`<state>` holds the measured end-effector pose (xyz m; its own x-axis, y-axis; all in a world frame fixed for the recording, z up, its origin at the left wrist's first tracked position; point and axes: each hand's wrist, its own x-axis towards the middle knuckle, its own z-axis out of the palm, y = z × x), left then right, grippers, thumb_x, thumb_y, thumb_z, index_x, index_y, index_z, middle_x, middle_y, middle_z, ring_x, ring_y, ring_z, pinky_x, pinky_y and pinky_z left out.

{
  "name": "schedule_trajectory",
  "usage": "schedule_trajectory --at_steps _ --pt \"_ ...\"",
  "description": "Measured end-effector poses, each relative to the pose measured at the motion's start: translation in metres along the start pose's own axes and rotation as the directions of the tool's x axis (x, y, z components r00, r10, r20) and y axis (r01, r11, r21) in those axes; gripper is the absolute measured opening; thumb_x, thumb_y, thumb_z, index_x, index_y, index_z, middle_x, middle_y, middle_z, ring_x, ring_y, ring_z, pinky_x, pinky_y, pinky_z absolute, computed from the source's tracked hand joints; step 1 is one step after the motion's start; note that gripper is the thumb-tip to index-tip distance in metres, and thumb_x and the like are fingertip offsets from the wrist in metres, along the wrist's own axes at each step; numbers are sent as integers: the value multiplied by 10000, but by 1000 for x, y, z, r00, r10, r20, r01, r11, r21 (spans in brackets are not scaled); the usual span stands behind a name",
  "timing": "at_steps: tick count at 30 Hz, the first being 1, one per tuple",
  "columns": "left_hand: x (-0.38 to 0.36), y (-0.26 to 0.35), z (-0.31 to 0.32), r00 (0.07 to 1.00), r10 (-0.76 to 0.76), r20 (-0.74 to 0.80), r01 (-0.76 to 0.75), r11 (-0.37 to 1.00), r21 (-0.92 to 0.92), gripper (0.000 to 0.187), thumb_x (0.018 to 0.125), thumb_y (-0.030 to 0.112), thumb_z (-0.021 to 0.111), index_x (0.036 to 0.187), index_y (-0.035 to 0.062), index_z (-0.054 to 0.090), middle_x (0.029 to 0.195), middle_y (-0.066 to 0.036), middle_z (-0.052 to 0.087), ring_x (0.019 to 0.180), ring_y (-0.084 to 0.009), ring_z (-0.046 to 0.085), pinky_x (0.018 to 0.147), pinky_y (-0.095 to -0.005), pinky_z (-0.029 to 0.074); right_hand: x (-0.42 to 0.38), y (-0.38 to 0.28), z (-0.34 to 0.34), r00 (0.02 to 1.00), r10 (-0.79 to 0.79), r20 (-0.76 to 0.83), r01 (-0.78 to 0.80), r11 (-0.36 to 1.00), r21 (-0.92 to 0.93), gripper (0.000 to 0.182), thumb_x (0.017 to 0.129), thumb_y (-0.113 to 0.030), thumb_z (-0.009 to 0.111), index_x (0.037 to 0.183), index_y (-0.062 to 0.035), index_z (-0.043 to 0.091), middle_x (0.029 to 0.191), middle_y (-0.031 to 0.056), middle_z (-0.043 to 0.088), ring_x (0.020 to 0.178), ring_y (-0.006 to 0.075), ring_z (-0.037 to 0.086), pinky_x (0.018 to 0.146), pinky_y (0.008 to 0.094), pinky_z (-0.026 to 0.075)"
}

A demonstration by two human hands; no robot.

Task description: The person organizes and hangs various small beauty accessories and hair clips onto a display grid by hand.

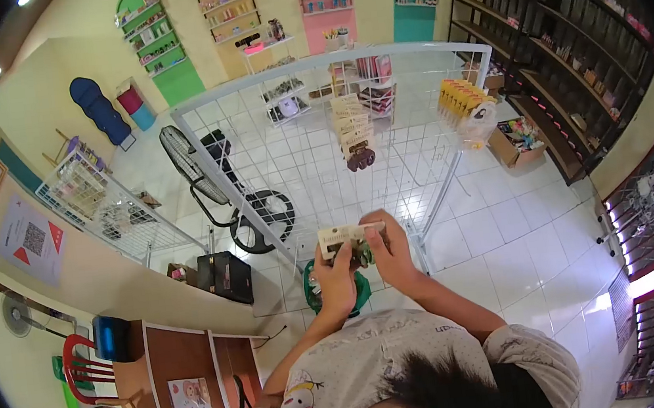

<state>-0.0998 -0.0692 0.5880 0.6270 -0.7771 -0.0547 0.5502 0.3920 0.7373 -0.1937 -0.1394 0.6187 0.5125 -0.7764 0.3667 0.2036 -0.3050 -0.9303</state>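
Observation:
Both hands are together in front of the chest, holding a cream card with a dark hair clip and something green on it. My left hand (336, 276) pinches the card (338, 237) at its left part, thumb on the front. My right hand (390, 255) grips the card's right end, with the thumb over it. Beyond the hands, similar cards with a brown clip (360, 158) hang in a row from a white wire grid (288, 140). Below the hands, a green basket or bag (361, 292) is partly hidden by the left hand and wrist.
Yellow packets (460, 102) hang at the grid's right. A cardboard box (519, 148) sits on the floor beside dark shelves (545, 45). On the left are a standing fan (189, 163), a black case (226, 278) and a brown desk (180, 363).

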Motion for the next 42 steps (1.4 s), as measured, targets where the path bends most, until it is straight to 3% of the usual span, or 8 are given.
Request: schedule_trajectory --at_steps 1,5,9,16,20,27,36,42 --pt "0 1 7 1000 -6 9 6 1000 -28 245 869 63 563 1097 42 477 949 -63 581 764 -138 586 554 -282 508 8 -6 -1 976 -214 29 215 976 -31 143 898 -125 502 962 0 476 837 76 508 747 148 476 682 266 407" --pt "6 20 35 993 82 80 -85 996 34 222 895 136 543 1081 19 519 922 -48 599 771 -120 585 610 -264 498 25 -11 -15 940 -337 48 333 940 67 114 892 -69 413 976 -8 461 846 61 489 739 130 463 679 258 403" --pt "32 30 25 958 231 168 -263 943 203 197 909 150 487 998 7 590 873 -59 638 818 -141 624 750 -274 489 52 -35 -25 998 -58 16 52 962 267 100 935 -87 443 992 -6 458 897 35 529 778 70 499 680 215 420" --pt "50 66 41 949 310 59 -315 929 194 178 897 134 523 996 10 602 892 -63 649 782 -128 626 692 -262 498 98 -53 -24 985 -158 -75 172 951 259 243 888 -108 595 1033 -18 421 902 66 589 756 69 539 612 203 431" --pt "57 80 49 917 367 158 -398 874 278 175 900 123 532 1003 -5 595 897 -68 650 773 -122 628 690 -252 502 106 -41 -25 983 -153 -104 174 956 236 233 880 -110 608 992 -25 422 843 61 578 717 63 533 580 188 420" --pt "60 105 80 909 242 339 -373 834 406 203 903 155 575 1003 -21 592 854 -37 634 719 -65 591 601 -191 465 110 -46 -25 990 -114 -82 124 984 128 167 883 -127 607 926 -27 480 813 33 565 742 58 537 562 192 440" --pt "72 94 96 932 106 347 -278 823 495 235 898 188 594 1014 -15 613 814 -29 637 689 -35 562 586 -182 448 97 -38 -33 974 -203 -98 212 973 91 113 875 -90 585 959 -17 562 1083 96 540 946 157 563 761 264 517" --pt "76 82 99 935 154 320 -293 843 451 254 889 192 612 1023 -23 630 826 -32 645 705 -46 573 603 -177 450 98 -36 -46 925 -341 -167 313 934 -172 122 833 -125 635 918 -38 629 1157 109 547 1082 235 513 920 353 409"
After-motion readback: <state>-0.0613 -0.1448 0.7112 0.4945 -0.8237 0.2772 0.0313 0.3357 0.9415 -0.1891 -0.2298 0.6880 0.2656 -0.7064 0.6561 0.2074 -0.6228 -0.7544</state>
